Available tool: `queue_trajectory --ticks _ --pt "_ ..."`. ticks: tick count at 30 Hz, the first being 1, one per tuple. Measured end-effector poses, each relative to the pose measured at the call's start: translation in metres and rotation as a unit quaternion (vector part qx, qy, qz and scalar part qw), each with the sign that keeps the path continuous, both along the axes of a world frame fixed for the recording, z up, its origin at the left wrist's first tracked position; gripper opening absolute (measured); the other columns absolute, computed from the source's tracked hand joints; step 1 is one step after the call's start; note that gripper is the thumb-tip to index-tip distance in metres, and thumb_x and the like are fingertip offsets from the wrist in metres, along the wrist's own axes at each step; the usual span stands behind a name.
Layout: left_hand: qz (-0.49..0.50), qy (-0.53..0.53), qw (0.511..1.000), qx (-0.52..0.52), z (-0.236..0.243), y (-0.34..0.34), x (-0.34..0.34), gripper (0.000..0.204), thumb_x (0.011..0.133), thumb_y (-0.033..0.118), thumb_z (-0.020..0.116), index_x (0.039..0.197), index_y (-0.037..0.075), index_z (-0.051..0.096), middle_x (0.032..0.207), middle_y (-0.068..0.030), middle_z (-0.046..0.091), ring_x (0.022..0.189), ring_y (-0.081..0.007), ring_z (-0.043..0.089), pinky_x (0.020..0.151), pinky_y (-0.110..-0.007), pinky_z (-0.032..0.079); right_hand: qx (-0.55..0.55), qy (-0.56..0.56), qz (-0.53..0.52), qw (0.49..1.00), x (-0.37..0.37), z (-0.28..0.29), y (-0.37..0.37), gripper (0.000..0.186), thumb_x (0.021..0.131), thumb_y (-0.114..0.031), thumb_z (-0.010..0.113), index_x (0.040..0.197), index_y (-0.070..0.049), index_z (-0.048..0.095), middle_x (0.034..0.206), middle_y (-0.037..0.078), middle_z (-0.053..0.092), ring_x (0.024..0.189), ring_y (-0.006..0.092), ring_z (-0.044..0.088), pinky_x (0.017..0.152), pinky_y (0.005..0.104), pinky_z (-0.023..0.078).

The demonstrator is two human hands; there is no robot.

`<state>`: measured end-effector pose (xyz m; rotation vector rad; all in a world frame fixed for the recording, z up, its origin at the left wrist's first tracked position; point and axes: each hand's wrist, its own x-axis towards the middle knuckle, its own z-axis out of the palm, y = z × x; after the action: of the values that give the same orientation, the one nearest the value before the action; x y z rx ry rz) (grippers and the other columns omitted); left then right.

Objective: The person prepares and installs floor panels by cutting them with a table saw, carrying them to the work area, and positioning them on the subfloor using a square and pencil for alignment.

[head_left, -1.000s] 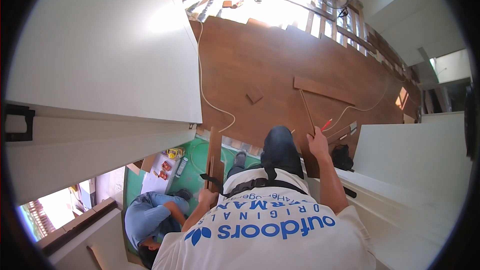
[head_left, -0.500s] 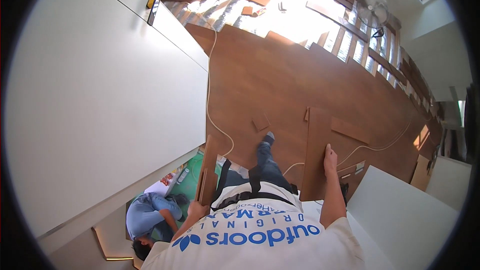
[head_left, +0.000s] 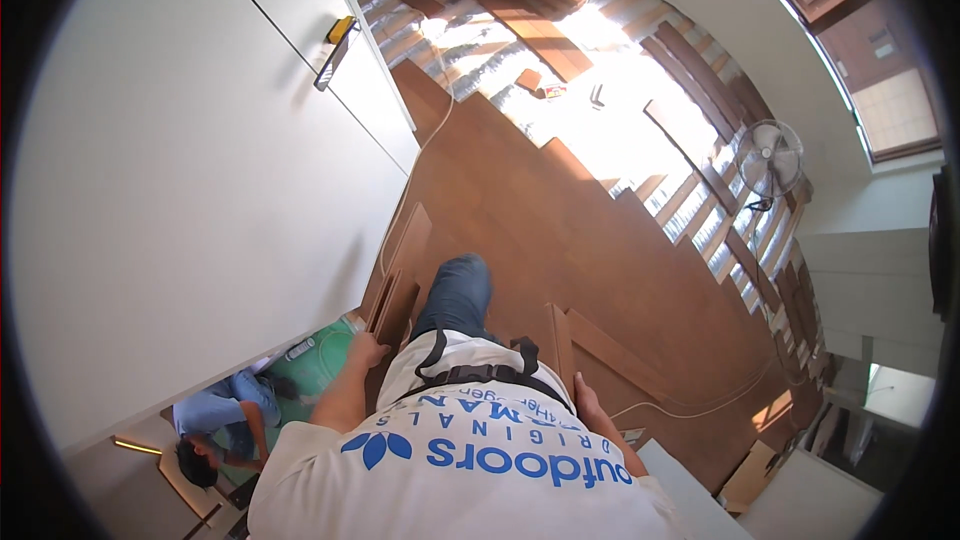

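The person's left hand [head_left: 366, 351] has its fingers closed around a bundle of wooden floor planks [head_left: 399, 302], which slants up between the white cabinet [head_left: 210, 200] and the person's jeans [head_left: 458, 295]. The right hand [head_left: 592, 406] grips a single brown plank [head_left: 560, 342] along its edge at the person's right side (its fingertips are hidden from view). Just beyond that, a loose board [head_left: 618, 358] lies on the laid wooden flooring [head_left: 570, 240]. A co-worker in blue [head_left: 225, 408] crouches near the green floor covering [head_left: 322, 358] at left; a fan [head_left: 769, 156] stands at far right.
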<state>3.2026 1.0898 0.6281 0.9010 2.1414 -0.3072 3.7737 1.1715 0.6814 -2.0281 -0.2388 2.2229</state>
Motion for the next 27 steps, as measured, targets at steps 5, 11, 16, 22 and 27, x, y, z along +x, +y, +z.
queue_trajectory --ticks 5,11,16,22,27 --pt "-0.036 -0.013 0.999 -0.018 -0.026 0.146 0.005 0.06 0.08 0.052 0.083 0.106 -0.003 0.079 0.116 -0.0263 0.073 0.111 -0.0392 0.071 0.095 -0.047 0.058 0.05 -0.047 0.035 0.997 0.038 -0.054 0.05 0.064 0.112 -0.057 0.04 0.137 -0.003 0.065 0.129 0.011 0.072 0.108 0.0285 0.071 0.095 0.0397 0.054" --pt "0.006 -0.072 0.997 -0.041 -0.016 0.341 0.0 0.062 0.081 0.053 0.081 0.107 -0.004 0.079 0.117 -0.0255 0.074 0.112 -0.0394 0.071 0.099 -0.046 0.057 0.126 -0.151 0.138 0.971 0.02 0.0 0.279 0.063 0.112 -0.055 0.04 0.138 -0.003 0.065 0.128 0.011 0.072 0.108 0.0283 0.07 0.095 0.0395 0.054" --pt "0.009 -0.042 0.999 -0.033 -0.017 0.502 -0.01 0.06 0.082 0.051 0.081 0.108 -0.003 0.079 0.117 -0.0257 0.074 0.114 -0.0383 0.071 0.098 -0.044 0.057 0.172 -0.148 0.182 0.957 -0.001 -0.005 0.485 0.062 0.113 -0.054 0.04 0.138 -0.003 0.064 0.128 0.012 0.072 0.108 0.0282 0.07 0.096 0.0394 0.054" --pt "0.1 -0.07 0.99 -0.069 0.011 0.643 -0.017 0.057 0.085 0.048 0.081 0.113 -0.002 0.078 0.128 -0.0267 0.07 0.118 -0.0387 0.069 0.101 -0.044 0.056 0.231 -0.117 0.286 0.923 -0.033 -0.023 0.757 0.061 0.113 -0.053 0.041 0.138 -0.002 0.064 0.128 0.012 0.072 0.109 0.028 0.07 0.096 0.0392 0.053" --pt "0.13 -0.019 0.991 0.036 0.025 0.697 -0.006 0.057 0.086 0.049 0.08 0.114 -0.001 0.078 0.128 -0.027 0.067 0.121 -0.0375 0.065 0.102 -0.045 0.055 0.28 -0.079 0.372 0.881 -0.117 -0.017 0.967 0.06 0.113 -0.052 0.041 0.138 -0.002 0.063 0.127 0.012 0.072 0.109 0.0278 0.069 0.097 0.0391 0.053"
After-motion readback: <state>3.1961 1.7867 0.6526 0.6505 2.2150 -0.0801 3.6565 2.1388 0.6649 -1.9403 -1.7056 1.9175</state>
